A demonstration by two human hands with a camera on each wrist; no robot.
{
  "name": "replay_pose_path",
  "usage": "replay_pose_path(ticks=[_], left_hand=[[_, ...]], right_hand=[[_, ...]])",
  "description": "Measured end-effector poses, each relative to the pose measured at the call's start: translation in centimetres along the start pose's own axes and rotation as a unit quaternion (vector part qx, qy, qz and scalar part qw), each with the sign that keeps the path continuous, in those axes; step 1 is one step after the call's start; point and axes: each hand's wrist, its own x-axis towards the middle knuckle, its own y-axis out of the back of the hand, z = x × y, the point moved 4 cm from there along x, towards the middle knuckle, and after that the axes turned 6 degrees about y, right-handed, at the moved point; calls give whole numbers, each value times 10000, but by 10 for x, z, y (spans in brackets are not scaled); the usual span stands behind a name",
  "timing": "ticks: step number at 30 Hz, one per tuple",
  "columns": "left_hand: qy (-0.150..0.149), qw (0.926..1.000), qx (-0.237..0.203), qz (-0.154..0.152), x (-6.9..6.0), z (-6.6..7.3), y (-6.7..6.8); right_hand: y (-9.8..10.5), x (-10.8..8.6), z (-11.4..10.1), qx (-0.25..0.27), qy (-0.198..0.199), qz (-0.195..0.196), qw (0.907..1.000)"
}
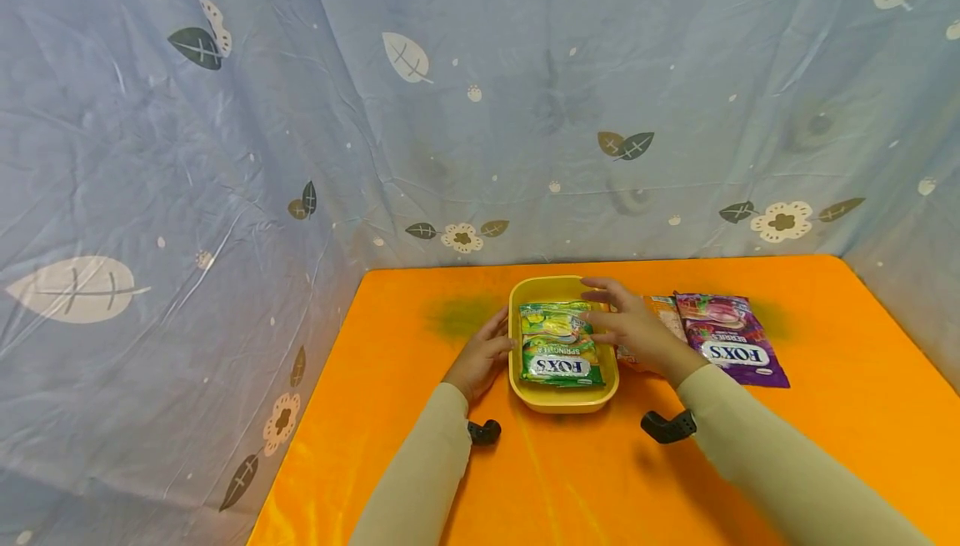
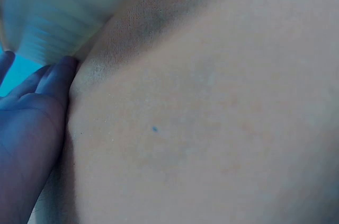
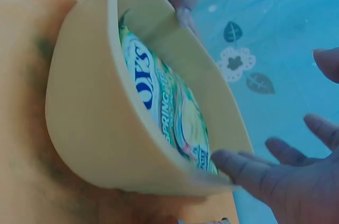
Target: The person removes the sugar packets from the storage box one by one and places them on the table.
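A green Fox's Spring Tea candy bag point(image 1: 558, 346) lies inside a yellow plastic tub point(image 1: 564, 401), its print upside down in the head view. My left hand point(image 1: 482, 358) rests against the tub's left outer side; in the left wrist view that hand point(image 2: 32, 107) has its fingers laid along the tub wall. Over the tub's right rim, my right hand point(image 1: 637, 325) spreads its fingers and grips nothing. In the right wrist view the right hand point(image 3: 296, 176) has a fingertip at the tub's rim, close to the end of the candy bag point(image 3: 164, 102).
Right of the tub lie a purple Fox's Berries bag point(image 1: 731, 342) and an orange-toned bag point(image 1: 666, 313), partly hidden by my right hand and arm. An orange cloth point(image 1: 570, 479) covers the table. Blue-grey patterned curtains point(image 1: 525, 112) hang behind and at the sides.
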Motion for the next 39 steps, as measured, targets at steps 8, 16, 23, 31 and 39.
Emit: replay_pose_path(ticks=[8, 16, 23, 31, 39], left_hand=[[-7, 10000, 23, 8, -1, -1, 1], [18, 10000, 31, 19, 1, -1, -2], [-24, 10000, 22, -45, 3, -1, -1], [4, 9999, -100, -93, 3, -2, 0], [14, 10000, -75, -44, 3, -2, 0]], right_hand=[[-23, 6, 5, -578, -390, -66, 9975], [-43, 16, 17, -1002, -766, 448, 9910], [-44, 18, 24, -686, -1033, 885, 9883], [-43, 21, 27, 34, -1212, 1255, 9847], [-37, 20, 27, 464, -1479, 1214, 9804]])
